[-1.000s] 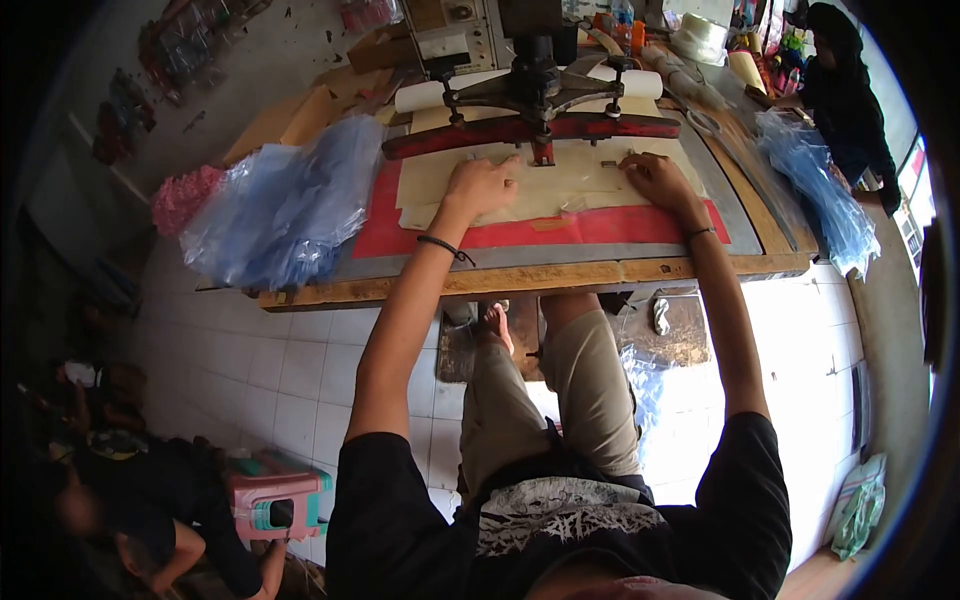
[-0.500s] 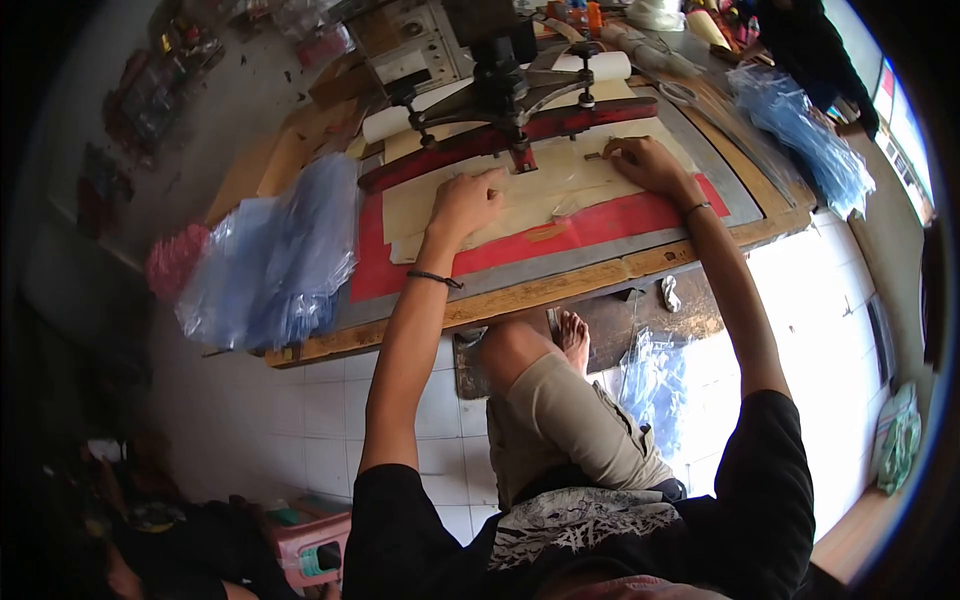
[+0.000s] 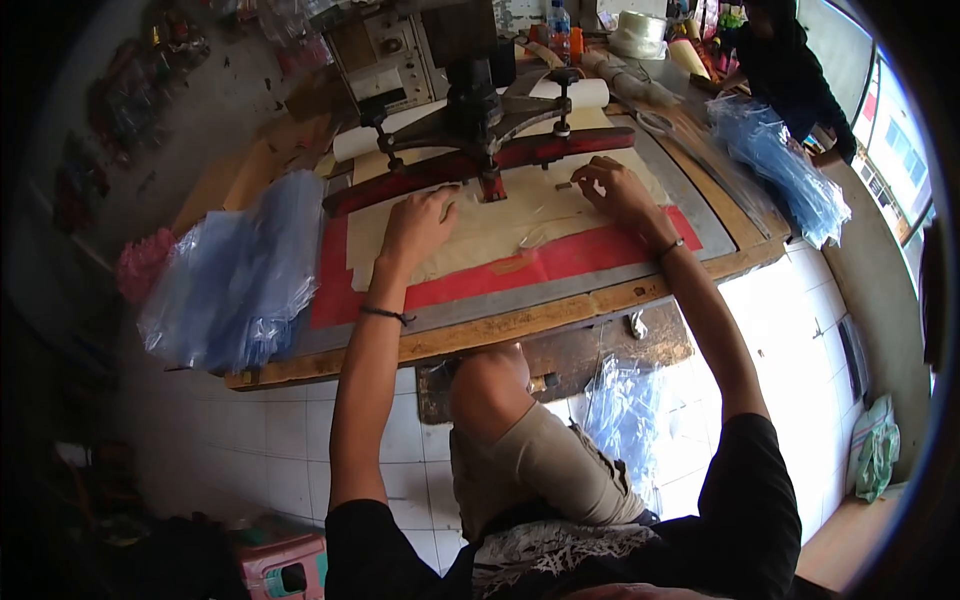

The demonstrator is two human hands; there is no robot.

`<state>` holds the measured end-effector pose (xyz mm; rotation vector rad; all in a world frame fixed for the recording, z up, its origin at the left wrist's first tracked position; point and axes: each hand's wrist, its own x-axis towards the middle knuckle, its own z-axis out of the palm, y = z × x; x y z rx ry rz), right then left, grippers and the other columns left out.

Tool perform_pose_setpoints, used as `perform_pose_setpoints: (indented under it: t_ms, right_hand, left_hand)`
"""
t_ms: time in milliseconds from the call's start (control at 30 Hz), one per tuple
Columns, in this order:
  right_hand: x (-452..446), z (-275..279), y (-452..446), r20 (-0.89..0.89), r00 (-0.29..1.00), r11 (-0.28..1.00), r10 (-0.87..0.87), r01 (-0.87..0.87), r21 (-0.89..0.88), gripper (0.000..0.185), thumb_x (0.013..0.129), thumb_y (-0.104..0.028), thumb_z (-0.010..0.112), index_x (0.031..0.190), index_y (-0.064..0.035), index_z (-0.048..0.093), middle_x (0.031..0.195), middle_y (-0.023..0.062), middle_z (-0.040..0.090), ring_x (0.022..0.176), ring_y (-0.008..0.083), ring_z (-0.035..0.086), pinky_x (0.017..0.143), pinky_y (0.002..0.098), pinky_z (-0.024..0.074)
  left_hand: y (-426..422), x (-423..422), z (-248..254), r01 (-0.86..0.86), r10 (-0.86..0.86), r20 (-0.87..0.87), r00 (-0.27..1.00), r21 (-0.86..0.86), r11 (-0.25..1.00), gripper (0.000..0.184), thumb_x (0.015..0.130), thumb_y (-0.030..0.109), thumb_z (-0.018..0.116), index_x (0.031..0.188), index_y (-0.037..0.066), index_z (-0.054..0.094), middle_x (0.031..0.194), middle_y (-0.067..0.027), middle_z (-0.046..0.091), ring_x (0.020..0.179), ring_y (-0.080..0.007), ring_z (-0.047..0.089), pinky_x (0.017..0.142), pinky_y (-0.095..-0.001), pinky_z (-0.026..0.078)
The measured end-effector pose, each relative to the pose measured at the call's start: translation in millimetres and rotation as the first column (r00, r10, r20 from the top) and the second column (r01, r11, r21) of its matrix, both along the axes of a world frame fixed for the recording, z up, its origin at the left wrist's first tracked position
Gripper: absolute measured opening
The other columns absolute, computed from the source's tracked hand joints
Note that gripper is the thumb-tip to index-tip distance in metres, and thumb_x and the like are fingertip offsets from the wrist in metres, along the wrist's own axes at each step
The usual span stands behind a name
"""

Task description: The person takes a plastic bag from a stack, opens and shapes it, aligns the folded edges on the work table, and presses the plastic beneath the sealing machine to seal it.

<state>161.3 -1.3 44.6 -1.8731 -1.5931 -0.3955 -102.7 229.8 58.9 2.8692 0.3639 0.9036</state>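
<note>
My left hand (image 3: 418, 228) rests on the left part of a cream sheet (image 3: 490, 235), fingers stretched toward the red bar (image 3: 400, 184) of a black press. My right hand (image 3: 622, 200) is on the sheet's right part, its thumb and forefinger bent toward each other beside a small dark piece (image 3: 563, 186). Whether the fingertips hold anything is too small to tell. A red sheet (image 3: 440, 290) shows under the cream one. A small clear plastic scrap (image 3: 532, 240) lies between my hands.
Clear plastic bags are piled at the left (image 3: 240, 270) and right (image 3: 780, 160) of the table (image 3: 520, 325). Scissors (image 3: 655, 122) lie behind my right hand. Another person (image 3: 785, 70) is at the back right. A pink stool (image 3: 285, 565) stands at the lower left.
The view has turned and shifted, and one of my legs has bent, with its knee now near the table edge. My hands remain on the cream sheet, my left fingers still extended.
</note>
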Motion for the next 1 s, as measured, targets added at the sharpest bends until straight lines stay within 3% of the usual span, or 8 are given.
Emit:
perform_pose_setpoints:
  t_ms: [67, 100, 200, 300, 600, 700, 800, 1000]
  right_hand:
    - [-4.6, 1.4, 3.6, 0.076, 0.997, 1.000, 0.012, -0.012, -0.009, 0.018, 0.086, -0.011, 0.065, 0.103, -0.0092, 0.073, 0.103, 0.0086, 0.066, 0.101, 0.0284, 0.064, 0.086, 0.0383, 0.0523]
    - [-7.1, -1.6, 6.3, 0.101, 0.995, 1.000, 0.016, -0.018, 0.014, 0.019, 0.087, -0.011, 0.065, 0.104, -0.0087, 0.072, 0.107, 0.0091, 0.066, 0.104, 0.0282, 0.063, 0.088, 0.0379, 0.0518]
    - [-20.1, -3.4, 9.4, 0.139, 0.990, 0.998, -0.012, 0.019, -0.052, 0.028, 0.091, -0.022, 0.063, 0.113, -0.0079, 0.071, 0.131, 0.0118, 0.060, 0.121, 0.0290, 0.056, 0.105, 0.0393, 0.0437]
    - [-20.5, -5.8, 8.3, 0.155, 0.988, 0.989, 0.014, 0.010, -0.151, 0.038, 0.094, -0.031, 0.060, 0.123, -0.0072, 0.066, 0.146, 0.0130, 0.050, 0.134, 0.0294, 0.047, 0.114, 0.0413, 0.0344]
    - [-26.3, -5.3, 7.9, 0.198, 0.980, 0.981, 0.015, 0.024, -0.190, 0.045, 0.096, -0.036, 0.058, 0.128, -0.0048, 0.063, 0.149, 0.0157, 0.046, 0.140, 0.0285, 0.040, 0.117, 0.0426, 0.0291]
    - [-25.5, -6.3, 9.4, 0.188, 0.982, 0.981, 0.014, 0.022, -0.190, 0.046, 0.096, -0.038, 0.057, 0.128, -0.0045, 0.063, 0.148, 0.0164, 0.047, 0.140, 0.0282, 0.040, 0.118, 0.0424, 0.0282]
    - [-25.3, -7.9, 9.6, 0.199, 0.980, 0.986, 0.014, 0.018, -0.163, 0.041, 0.097, -0.037, 0.057, 0.121, -0.0057, 0.067, 0.147, 0.0165, 0.049, 0.138, 0.0291, 0.043, 0.117, 0.0409, 0.0302]
    - [-25.0, 1.4, 10.2, 0.157, 0.986, 0.992, 0.046, -0.026, -0.125, 0.027, 0.095, -0.029, 0.058, 0.101, -0.0090, 0.075, 0.120, 0.0121, 0.068, 0.118, 0.0281, 0.058, 0.105, 0.0392, 0.0420]
  left_hand:
    - [-7.2, 0.2, 0.9, 0.071, -0.084, 0.148, 0.985, 0.090, 0.993, 0.026, 0.090, 0.019, 0.060, 0.113, 0.012, 0.070, 0.093, -0.0154, 0.071, 0.085, -0.0331, 0.069, 0.075, -0.0432, 0.056]
    - [-12.3, -2.4, 0.3, 0.017, -0.016, 0.033, 0.999, -0.017, 1.000, 0.023, 0.090, 0.017, 0.060, 0.107, 0.007, 0.072, 0.103, -0.0148, 0.069, 0.090, -0.0328, 0.068, 0.079, -0.0421, 0.055]
    - [-20.1, -1.2, -0.7, -0.062, 0.061, -0.006, 0.998, -0.069, 0.996, 0.022, 0.089, 0.015, 0.062, 0.104, 0.003, 0.073, 0.113, -0.0145, 0.066, 0.100, -0.0352, 0.064, 0.084, -0.0413, 0.053]
    - [-28.8, -2.5, 1.5, -0.073, 0.072, -0.039, 0.997, -0.002, 0.997, 0.024, 0.089, 0.014, 0.062, 0.105, 0.001, 0.073, 0.126, -0.0175, 0.061, 0.114, -0.0366, 0.058, 0.095, -0.0414, 0.049]
    - [-26.2, -0.8, -20.8, -0.020, 0.044, -0.148, 0.988, 0.157, 0.987, 0.037, 0.093, 0.021, 0.056, 0.120, -0.004, 0.065, 0.146, -0.0241, 0.045, 0.131, -0.0407, 0.047, 0.117, -0.0441, 0.031]
    - [-31.1, -2.9, -15.3, -0.011, 0.033, -0.146, 0.989, 0.147, 0.989, 0.037, 0.094, 0.020, 0.054, 0.116, -0.008, 0.065, 0.143, -0.0245, 0.049, 0.132, -0.0347, 0.047, 0.116, -0.0455, 0.032]
    - [-30.2, -2.3, -15.9, -0.026, 0.050, -0.165, 0.985, 0.147, 0.989, 0.034, 0.093, 0.020, 0.056, 0.116, -0.003, 0.067, 0.145, -0.0204, 0.048, 0.130, -0.0392, 0.049, 0.115, -0.0427, 0.036]
    - [-38.1, -2.2, -7.9, -0.013, 0.013, -0.119, 0.993, 0.006, 1.000, 0.025, 0.092, 0.019, 0.057, 0.102, 0.001, 0.073, 0.116, -0.0172, 0.069, 0.102, -0.0348, 0.067, 0.091, -0.0420, 0.053]
